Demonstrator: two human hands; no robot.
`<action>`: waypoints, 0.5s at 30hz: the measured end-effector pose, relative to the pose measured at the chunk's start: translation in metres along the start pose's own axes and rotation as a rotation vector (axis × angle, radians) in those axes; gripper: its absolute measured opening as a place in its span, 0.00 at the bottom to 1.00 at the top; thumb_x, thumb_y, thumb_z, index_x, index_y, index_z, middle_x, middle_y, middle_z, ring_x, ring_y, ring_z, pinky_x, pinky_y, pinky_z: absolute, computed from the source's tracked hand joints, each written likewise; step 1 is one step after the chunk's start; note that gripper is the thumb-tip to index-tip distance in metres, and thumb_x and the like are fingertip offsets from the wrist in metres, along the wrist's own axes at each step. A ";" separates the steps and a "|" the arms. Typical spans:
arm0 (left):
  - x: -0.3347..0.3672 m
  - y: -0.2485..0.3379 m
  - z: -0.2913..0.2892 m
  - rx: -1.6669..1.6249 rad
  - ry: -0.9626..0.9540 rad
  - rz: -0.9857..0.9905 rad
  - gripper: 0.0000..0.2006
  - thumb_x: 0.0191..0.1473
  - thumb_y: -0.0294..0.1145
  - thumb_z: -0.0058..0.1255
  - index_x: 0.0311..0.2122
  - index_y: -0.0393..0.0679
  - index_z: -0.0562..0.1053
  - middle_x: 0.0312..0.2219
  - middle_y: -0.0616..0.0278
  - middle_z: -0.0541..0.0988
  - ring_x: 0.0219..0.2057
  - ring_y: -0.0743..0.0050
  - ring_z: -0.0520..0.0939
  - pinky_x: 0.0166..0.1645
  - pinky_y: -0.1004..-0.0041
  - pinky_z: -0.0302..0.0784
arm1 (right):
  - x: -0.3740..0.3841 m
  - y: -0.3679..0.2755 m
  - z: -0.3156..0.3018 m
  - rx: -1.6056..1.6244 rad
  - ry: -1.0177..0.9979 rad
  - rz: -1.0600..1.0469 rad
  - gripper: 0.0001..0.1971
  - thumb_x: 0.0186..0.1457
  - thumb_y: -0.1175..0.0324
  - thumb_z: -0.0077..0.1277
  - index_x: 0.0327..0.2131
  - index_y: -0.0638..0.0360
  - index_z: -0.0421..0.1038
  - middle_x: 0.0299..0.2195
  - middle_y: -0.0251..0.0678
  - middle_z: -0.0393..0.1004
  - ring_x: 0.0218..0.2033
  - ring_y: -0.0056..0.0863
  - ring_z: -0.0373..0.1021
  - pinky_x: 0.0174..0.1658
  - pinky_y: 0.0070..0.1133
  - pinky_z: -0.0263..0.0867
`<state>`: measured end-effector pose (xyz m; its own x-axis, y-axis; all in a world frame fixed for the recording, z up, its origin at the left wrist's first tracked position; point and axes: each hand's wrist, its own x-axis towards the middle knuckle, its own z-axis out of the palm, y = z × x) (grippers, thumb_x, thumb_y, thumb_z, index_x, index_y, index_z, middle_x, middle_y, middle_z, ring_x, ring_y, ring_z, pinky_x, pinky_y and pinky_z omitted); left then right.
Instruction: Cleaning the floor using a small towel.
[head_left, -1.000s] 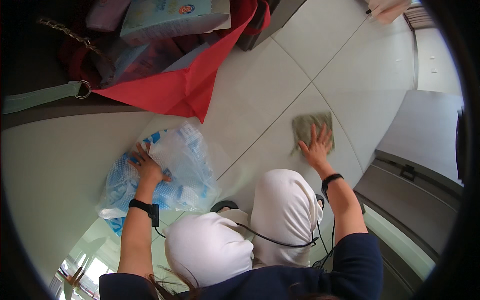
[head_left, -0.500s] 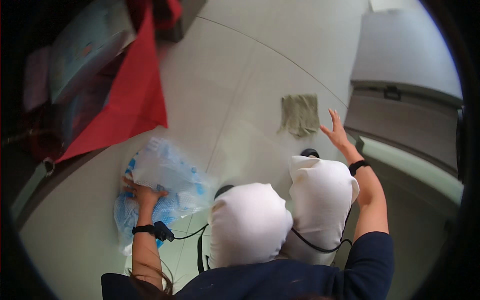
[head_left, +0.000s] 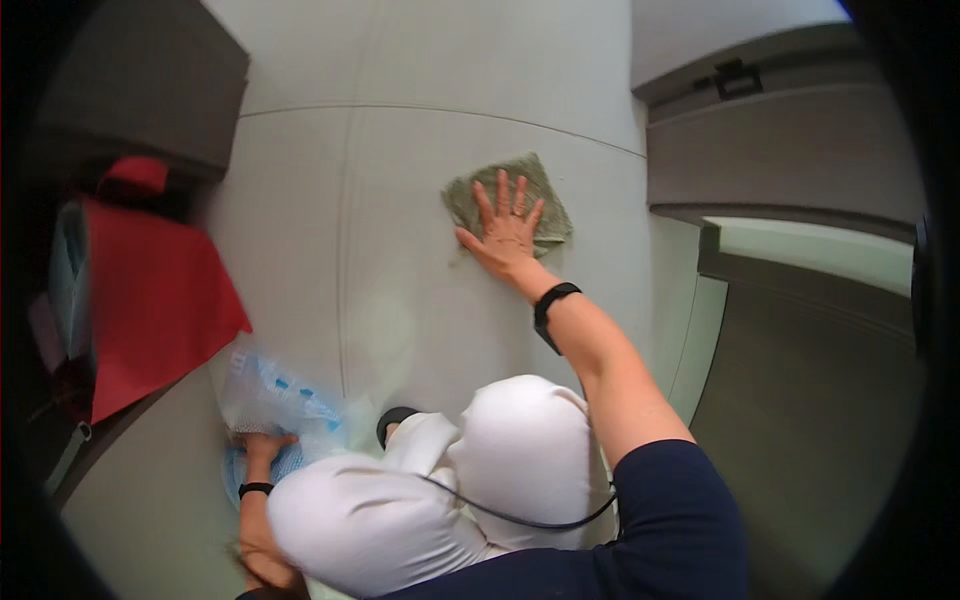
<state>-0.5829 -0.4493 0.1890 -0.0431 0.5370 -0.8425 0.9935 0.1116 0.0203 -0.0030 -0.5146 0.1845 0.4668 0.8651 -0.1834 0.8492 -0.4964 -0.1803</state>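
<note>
On the floor in front of me lies a green-grey cloth (head_left: 547, 190). My right hand (head_left: 507, 233) is flat on it, fingers spread and pointing away from me. To my left, a clear and blue plastic bag (head_left: 285, 395) rests crumpled on the floor. My left hand (head_left: 264, 448) touches this bag, its thumb stretched out to the right. Plastic partly covers the other fingers of that hand. Part of the bag is hidden behind my left knee.
A red fabric bag (head_left: 160, 310) with items in it stands at the left. Beyond it is a dark brown cabinet (head_left: 150, 85). Grey-brown furniture (head_left: 780, 155) with a black latch lines the right side. My bent knees in white trousers (head_left: 520, 440) are between my arms.
My right hand has come down from beside the cloth onto it. The cloth has turned a little. My left hand remains at the plastic bag, and my view has shifted right.
</note>
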 end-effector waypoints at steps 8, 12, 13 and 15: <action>-0.012 0.022 -0.072 0.114 -0.126 -0.037 0.52 0.20 0.51 0.66 0.52 0.34 0.56 0.52 0.36 0.54 0.55 0.43 0.52 0.58 0.61 0.49 | 0.002 0.080 -0.005 -0.043 0.155 0.192 0.34 0.49 0.43 0.37 0.58 0.36 0.39 0.61 0.35 0.29 0.60 0.44 0.24 0.53 0.54 0.24; -0.047 0.096 -0.070 0.403 0.052 -0.137 0.48 0.23 0.53 0.64 0.46 0.24 0.61 0.48 0.34 0.61 0.53 0.45 0.58 0.57 0.70 0.53 | -0.087 0.180 0.009 -0.159 0.134 0.321 0.33 0.50 0.46 0.37 0.58 0.34 0.39 0.61 0.32 0.29 0.61 0.42 0.26 0.54 0.52 0.27; -0.051 0.099 -0.076 0.413 0.056 -0.148 0.48 0.23 0.53 0.64 0.46 0.24 0.61 0.48 0.34 0.61 0.53 0.45 0.58 0.57 0.70 0.53 | -0.107 0.195 0.005 -0.137 0.095 0.374 0.32 0.50 0.49 0.39 0.57 0.33 0.40 0.60 0.32 0.31 0.61 0.40 0.28 0.54 0.52 0.28; -0.051 0.095 -0.089 0.419 0.175 -0.164 0.49 0.24 0.53 0.63 0.45 0.19 0.58 0.49 0.32 0.59 0.54 0.46 0.57 0.56 0.68 0.55 | -0.140 0.231 0.000 -0.169 0.098 0.373 0.30 0.51 0.52 0.40 0.57 0.32 0.42 0.60 0.31 0.33 0.61 0.38 0.30 0.55 0.51 0.30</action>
<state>-0.4952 -0.3916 0.2815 -0.1840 0.6770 -0.7126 0.9274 -0.1205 -0.3540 0.1278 -0.7509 0.1683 0.7645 0.6347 -0.1122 0.6419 -0.7655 0.0433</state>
